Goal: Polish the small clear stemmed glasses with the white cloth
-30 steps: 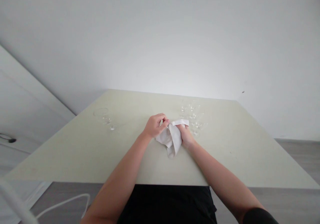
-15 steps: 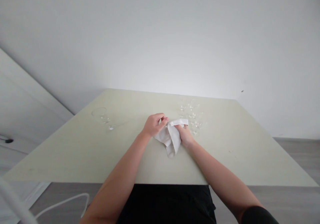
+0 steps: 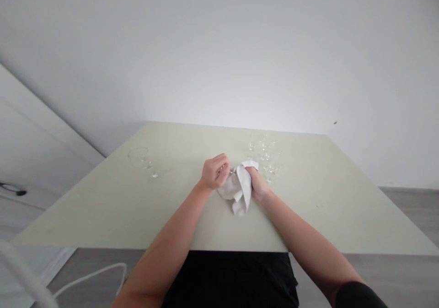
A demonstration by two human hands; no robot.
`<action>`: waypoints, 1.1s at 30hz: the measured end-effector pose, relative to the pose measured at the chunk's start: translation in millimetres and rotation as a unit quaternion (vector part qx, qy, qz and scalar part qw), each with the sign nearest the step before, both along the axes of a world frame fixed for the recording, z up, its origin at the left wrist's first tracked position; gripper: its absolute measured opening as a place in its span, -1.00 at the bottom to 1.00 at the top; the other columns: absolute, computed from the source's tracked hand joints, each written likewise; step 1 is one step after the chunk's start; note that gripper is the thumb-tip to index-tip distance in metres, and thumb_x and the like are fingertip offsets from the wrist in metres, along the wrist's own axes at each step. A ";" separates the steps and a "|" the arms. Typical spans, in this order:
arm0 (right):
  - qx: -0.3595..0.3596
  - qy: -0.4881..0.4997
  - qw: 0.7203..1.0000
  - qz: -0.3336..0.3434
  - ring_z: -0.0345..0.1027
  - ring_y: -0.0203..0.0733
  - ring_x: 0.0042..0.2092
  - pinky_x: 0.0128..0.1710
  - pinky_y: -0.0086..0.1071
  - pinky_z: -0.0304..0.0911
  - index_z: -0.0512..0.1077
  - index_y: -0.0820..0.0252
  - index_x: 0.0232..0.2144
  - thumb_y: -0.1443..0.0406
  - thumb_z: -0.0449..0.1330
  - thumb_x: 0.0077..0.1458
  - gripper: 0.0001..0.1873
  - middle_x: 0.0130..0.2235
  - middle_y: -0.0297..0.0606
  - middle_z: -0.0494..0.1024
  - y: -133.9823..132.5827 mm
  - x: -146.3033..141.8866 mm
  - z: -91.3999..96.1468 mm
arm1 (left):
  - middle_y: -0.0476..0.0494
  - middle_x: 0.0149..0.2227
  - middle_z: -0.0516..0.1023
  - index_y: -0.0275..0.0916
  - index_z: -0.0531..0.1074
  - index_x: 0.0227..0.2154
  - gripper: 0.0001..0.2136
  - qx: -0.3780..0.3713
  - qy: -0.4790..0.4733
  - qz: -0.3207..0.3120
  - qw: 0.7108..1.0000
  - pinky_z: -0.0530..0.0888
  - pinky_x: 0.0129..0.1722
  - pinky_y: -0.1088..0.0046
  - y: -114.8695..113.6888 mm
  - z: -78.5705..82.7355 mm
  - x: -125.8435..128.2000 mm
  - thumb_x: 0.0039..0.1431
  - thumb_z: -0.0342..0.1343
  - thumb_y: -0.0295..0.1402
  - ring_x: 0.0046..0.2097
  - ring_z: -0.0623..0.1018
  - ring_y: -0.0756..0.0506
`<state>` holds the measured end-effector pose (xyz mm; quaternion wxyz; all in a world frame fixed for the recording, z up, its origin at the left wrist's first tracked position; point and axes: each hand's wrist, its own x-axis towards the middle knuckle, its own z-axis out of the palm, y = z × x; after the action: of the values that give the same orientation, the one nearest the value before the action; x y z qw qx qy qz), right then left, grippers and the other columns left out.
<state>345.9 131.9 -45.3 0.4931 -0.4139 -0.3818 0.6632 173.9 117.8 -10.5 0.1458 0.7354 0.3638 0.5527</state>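
Observation:
My left hand [image 3: 215, 171] is closed around a clear wine glass [image 3: 232, 170], which is mostly hidden; only a short shiny piece, apparently its stem, shows between the hand and the cloth. My right hand [image 3: 258, 184] grips a white cloth [image 3: 236, 190] wrapped about the other part of that glass. Folds of the cloth hang down over the table. Just beyond my right hand several clear stemmed glasses [image 3: 265, 154] stand grouped together. Another stemmed glass [image 3: 147, 164] stands apart on the left.
The pale table [image 3: 113, 207] reaches back to a white wall [image 3: 219, 61]. A white cabinet or door [image 3: 37, 148] with a dark handle is on the left. At the lower left, a white tubular frame [image 3: 25, 276] rises beside the table's front edge.
Both hands have shifted slightly right with the cloth. My left hand has turned and its fingers are curled more tightly, and a shiny piece of glass now shows beside them.

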 end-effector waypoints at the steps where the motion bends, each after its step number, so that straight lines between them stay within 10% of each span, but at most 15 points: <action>1: 0.032 -0.016 0.999 -0.003 0.51 -0.07 -0.28 -0.24 -0.22 0.46 0.45 0.11 -0.30 0.05 0.32 -0.10 -0.64 -0.31 -0.26 0.62 0.6 2.7 1.6 | -0.09 -0.55 0.35 -0.20 0.28 -0.61 -0.60 -0.020 -0.017 0.015 1.000 0.32 -0.37 0.39 0.9 -0.9 1.2 0.29 -0.08 -0.10 -0.44 0.37 -0.05; 8: 0.327 -0.158 0.932 0.023 0.47 -0.07 -0.22 -0.08 -0.15 0.40 0.52 0.06 -0.30 0.16 0.52 -0.31 -0.55 -0.29 -0.27 0.59 0.5 26.1 12.2 | 0.02 -0.70 0.18 -0.21 0.22 -0.67 -0.69 -0.446 -0.205 0.055 0.870 -0.02 -0.63 0.50 23.3 -4.9 3.2 0.12 -0.07 -0.21 -0.67 0.11 0.05; 12: 0.295 -0.132 0.946 0.015 0.48 -0.07 -0.23 -0.14 -0.18 0.43 0.52 0.08 -0.24 0.13 0.48 -0.24 -0.55 -0.27 -0.26 0.62 0.8 22.8 10.8 | 0.00 -0.65 0.24 -0.22 0.28 -0.60 -0.62 -0.346 -0.180 0.016 0.920 0.06 -0.60 0.49 15.4 -1.0 1.9 0.21 -0.09 -0.08 -0.63 0.15 0.05; 15: 0.159 -0.079 0.984 -0.023 0.51 -0.04 -0.22 -0.21 -0.21 0.45 0.52 0.09 -0.28 0.10 0.39 -0.15 -0.65 -0.27 -0.26 0.64 2.8 15.1 6.8 | -0.09 -0.51 0.37 -0.21 0.32 -0.53 -0.64 -0.136 -0.072 -0.004 0.988 0.28 -0.42 0.42 3.7 2.6 2.8 0.23 -0.03 -0.05 -0.45 0.34 -0.03; 18: 0.034 -0.042 0.998 -0.025 0.53 -0.03 -0.26 -0.30 -0.25 0.45 0.51 0.11 -0.29 0.10 0.34 -0.11 -0.68 -0.27 -0.23 0.65 3.0 9.8 4.4 | -0.12 -0.48 0.38 -0.20 0.29 -0.58 -0.64 -0.060 0.043 -0.009 0.997 0.32 -0.32 0.37 -0.7 2.9 3.9 0.25 -0.03 -0.09 -0.37 0.37 -0.07; 23: 0.175 -0.139 0.974 0.041 0.47 -0.09 -0.27 -0.23 -0.24 0.42 0.50 0.13 -0.33 0.11 0.39 -0.13 -0.68 -0.31 -0.27 0.61 -0.8 14.2 4.3 | -0.04 -0.63 0.28 -0.21 0.25 -0.68 -0.56 -0.215 -0.033 0.078 0.973 0.23 -0.47 0.43 15.4 -4.7 2.5 0.26 -0.12 -0.11 -0.53 0.30 -0.01; 27: 0.372 -0.203 0.901 0.093 0.44 -0.04 -0.12 0.00 -0.15 0.36 0.53 0.10 -0.25 0.16 0.41 -0.11 -0.67 -0.16 -0.21 0.56 -2.3 22.8 9.6 | 0.00 -0.70 0.25 -0.20 0.23 -0.69 -0.61 -0.423 -0.134 0.065 0.894 0.09 -0.60 0.47 28.8 -12.9 0.1 0.14 -0.02 -0.10 -0.64 0.22 0.03; 33: 0.505 -0.265 0.806 0.159 0.32 0.07 0.07 0.18 -0.05 0.19 0.55 0.10 -0.32 0.09 0.33 0.03 -0.76 0.00 -0.08 0.52 -5.2 28.5 23.1 | 0.09 -0.68 0.21 -0.20 0.21 -0.61 -0.66 -0.518 -0.236 0.041 0.822 0.04 -0.64 0.51 33.4 -19.7 -1.7 -0.01 0.14 -0.08 -0.66 0.19 0.06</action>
<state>374.4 126.7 -22.2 0.3997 -0.1995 -0.8392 0.3100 172.2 151.1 -30.2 0.5633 0.3834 0.5810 0.4451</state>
